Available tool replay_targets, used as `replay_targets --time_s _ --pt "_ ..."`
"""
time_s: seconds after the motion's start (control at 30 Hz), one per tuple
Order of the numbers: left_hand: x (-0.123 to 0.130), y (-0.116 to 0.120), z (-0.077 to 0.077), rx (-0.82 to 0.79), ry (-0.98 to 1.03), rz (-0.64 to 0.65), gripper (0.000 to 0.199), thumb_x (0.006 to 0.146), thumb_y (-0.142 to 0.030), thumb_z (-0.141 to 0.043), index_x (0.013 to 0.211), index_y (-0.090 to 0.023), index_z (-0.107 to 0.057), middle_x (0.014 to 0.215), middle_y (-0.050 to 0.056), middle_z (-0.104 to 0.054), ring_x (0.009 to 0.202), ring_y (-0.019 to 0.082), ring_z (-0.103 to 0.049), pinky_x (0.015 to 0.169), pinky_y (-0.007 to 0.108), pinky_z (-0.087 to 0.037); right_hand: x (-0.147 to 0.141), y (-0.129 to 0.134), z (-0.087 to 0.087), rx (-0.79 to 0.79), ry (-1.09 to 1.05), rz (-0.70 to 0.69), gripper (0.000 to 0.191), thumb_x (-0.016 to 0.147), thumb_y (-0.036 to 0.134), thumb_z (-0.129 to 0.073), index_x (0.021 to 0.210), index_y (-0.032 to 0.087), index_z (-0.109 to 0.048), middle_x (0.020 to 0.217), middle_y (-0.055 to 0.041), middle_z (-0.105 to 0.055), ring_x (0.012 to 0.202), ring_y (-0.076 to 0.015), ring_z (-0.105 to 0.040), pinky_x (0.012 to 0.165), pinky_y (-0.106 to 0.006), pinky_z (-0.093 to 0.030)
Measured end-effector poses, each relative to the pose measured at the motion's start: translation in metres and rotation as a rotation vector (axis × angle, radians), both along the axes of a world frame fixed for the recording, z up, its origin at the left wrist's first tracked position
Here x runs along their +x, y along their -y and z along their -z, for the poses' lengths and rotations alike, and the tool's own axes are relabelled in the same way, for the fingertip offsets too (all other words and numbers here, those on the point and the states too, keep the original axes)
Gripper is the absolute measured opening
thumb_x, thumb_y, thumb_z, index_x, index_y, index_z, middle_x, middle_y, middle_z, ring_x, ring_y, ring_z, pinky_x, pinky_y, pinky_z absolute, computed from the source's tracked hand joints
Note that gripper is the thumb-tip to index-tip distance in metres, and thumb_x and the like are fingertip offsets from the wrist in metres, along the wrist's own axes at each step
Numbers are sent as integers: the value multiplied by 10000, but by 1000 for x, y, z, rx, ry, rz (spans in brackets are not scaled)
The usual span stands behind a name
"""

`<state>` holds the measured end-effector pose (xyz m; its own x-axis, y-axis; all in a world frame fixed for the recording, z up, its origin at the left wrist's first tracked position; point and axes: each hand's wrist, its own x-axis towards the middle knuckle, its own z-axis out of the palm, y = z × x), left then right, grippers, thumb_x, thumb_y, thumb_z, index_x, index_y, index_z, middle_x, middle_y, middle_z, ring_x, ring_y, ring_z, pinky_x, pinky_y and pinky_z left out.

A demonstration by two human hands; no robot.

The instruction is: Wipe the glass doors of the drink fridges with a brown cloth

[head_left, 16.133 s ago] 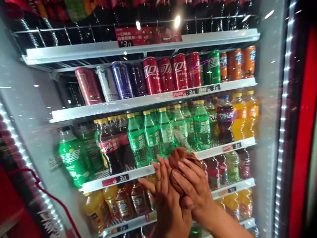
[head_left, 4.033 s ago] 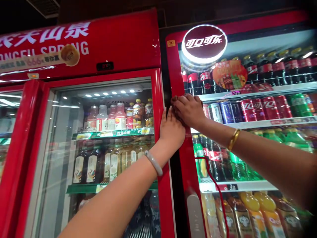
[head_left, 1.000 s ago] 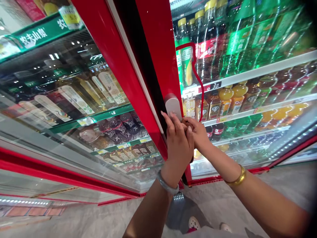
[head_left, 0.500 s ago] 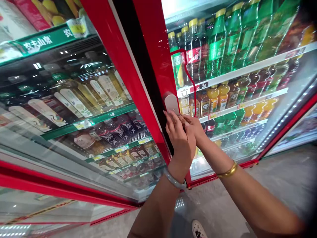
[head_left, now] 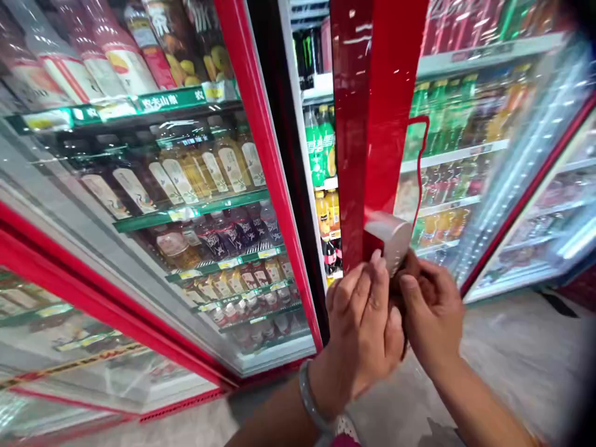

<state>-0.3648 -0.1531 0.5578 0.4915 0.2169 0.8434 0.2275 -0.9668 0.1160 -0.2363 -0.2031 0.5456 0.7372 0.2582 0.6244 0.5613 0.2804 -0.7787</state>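
The door (head_left: 390, 124) came ajar, likely easing access around its handle (head_left: 397, 239); there the right hand (head_left: 434, 313) gripped cloth (head_left: 410, 266), the left hand's (head_left: 363, 320) grip was unclear.

Green Strip Bearing Characters

Along the green shelf strip (head_left: 186, 97) in the red-framed cooler (head_left: 274, 167), the white characters 农夫山泉 (head_left: 161, 100) are standing out, a lone 农 (head_left: 200, 95) repeating to the right. A green claw logo (head_left: 308, 46) is marking a black can (head_left: 307, 68). Most other labels (head_left: 231, 169) are blurring past reading.
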Motion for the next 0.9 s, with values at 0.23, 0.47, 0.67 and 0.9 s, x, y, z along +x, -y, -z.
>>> replay_targets --time_s 0.23,0.47,0.67,0.9 --pt "32 20 -20 93 -30 221 838 1009 -643 -38 1652 -126 109 1749 126 -54 1623 255 13 1334 482 -202 -7 95 -50 102 547 521 338 891 284 -692 1226 321 -685 1185 -93 -659 1156 -298 -628 1049 -519 -476" --pt "41 74 -15 14 48 541 841 992 -653 32 1659 -146 98 1755 93 29 1611 239 62 1347 429 -164 -25 158 -58 -50 819 756 336 797 121 -756 1083 270 -661 1028 -65 -619 1038 -262 -610 899 -437 -518" --pt "54 73 -15 49 100 857 807 1030 -600 -42 1660 -107 67 1741 56 90 1614 206 44 1345 347 -140 -28 176 -70 -282 952 1072 306 850 210 -712 1138 311 -690 1033 -59 -725 1053 -275 -625 964 -484 -491" --pt "83 55 -19 -2 183 1096 845 1020 -611 -72 1647 -72 104 1737 88 133 1608 236 66 1337 367 -165 -34 155 -40 -428 1120 1276 191 932 379 -555 974 378 -741 832 -33 -719 897 -260 -619 870 -498 -483"
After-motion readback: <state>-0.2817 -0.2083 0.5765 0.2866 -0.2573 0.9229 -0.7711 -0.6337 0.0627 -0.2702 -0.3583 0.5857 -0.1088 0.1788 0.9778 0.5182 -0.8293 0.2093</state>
